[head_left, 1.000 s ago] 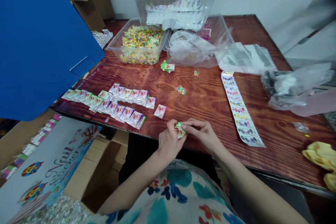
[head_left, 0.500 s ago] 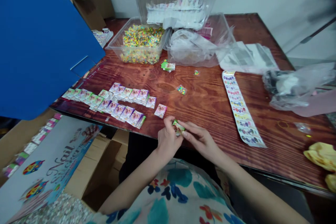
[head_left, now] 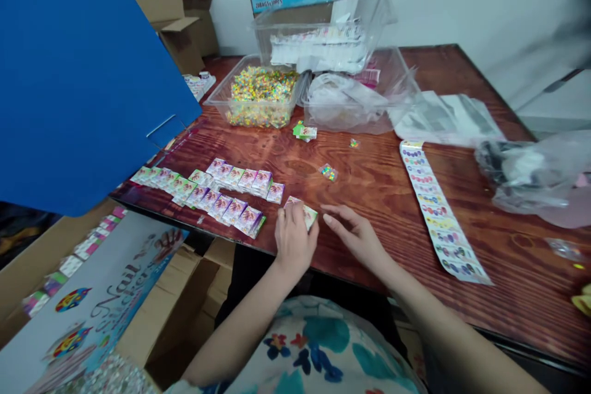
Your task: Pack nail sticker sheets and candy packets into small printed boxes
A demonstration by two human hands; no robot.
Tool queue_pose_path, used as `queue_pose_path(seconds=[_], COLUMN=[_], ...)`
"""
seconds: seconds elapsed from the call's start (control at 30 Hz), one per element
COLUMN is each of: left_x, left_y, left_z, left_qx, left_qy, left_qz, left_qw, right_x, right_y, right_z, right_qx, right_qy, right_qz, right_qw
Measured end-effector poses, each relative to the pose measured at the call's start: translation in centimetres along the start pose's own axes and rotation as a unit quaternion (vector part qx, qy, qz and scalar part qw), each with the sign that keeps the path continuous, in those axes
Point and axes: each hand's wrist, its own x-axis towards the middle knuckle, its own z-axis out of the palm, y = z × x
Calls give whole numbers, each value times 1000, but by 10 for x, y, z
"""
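My left hand (head_left: pixel 294 239) is at the table's front edge, its fingers closed over a small green-and-white box (head_left: pixel 311 216). Under those fingers lies part of another small box, mostly hidden. My right hand (head_left: pixel 354 235) is just to the right, thumb and fingers apart, with nothing in it. Left of my hands, rows of small purple, pink and green boxes (head_left: pixel 221 202) lie overlapping. A small clear sachet of coloured candy (head_left: pixel 329 172) lies beyond my hands.
A clear tub of candy sachets (head_left: pixel 217 95) stands at the back, beside clear tubs (head_left: pixel 351 116) with plastic bags and paper strips. A sticker strip (head_left: pixel 434 215) lies to the right. A blue panel (head_left: pixel 92 74) blocks the left, above an open carton (head_left: pixel 161 314).
My left hand has set the green box down on the table by the end of the rows. My right hand has let go of it and moved apart. The view has shifted.
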Motion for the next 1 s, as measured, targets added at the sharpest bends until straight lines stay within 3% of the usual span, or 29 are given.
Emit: queue_pose_path(seconds=[0.13, 0.3, 0.43, 0.53, 0.7, 0.83, 0.93, 1.0], left_x=[25, 28, 24, 23, 17, 15, 22, 31], left_y=[-11, -13, -19, -27, -36, -37, -36, -35], left_z=[11, 20, 21, 22, 15, 1, -5, -4], left_qx=[88, 106, 62, -9, -136, -128, -61, -5], left_qy=[-30, -44, -26, 0, 89, 142, 133, 113], left_qz=[-1, -14, -28, -42, -91, -106, -88, -90], left_qw=[996, 993, 997, 999, 982, 976, 985, 989], right_x=[34, 71, 76, 69, 61, 56, 55, 57], right_y=[6, 19, 25, 26, 23, 12, 10, 14], right_z=[-21, -38, -18, 5, 26, 44, 55, 55], right_qx=[-135, -256, -223, -174, -91, -193, -297, -312], right_qy=[-7, 1, 0, -40, -78, -118, -137, -128], right_qz=[-46, -62, -78, -85, -63, -107, -133, -138], right_qw=[990, 965, 972, 980, 991, 968, 936, 931])
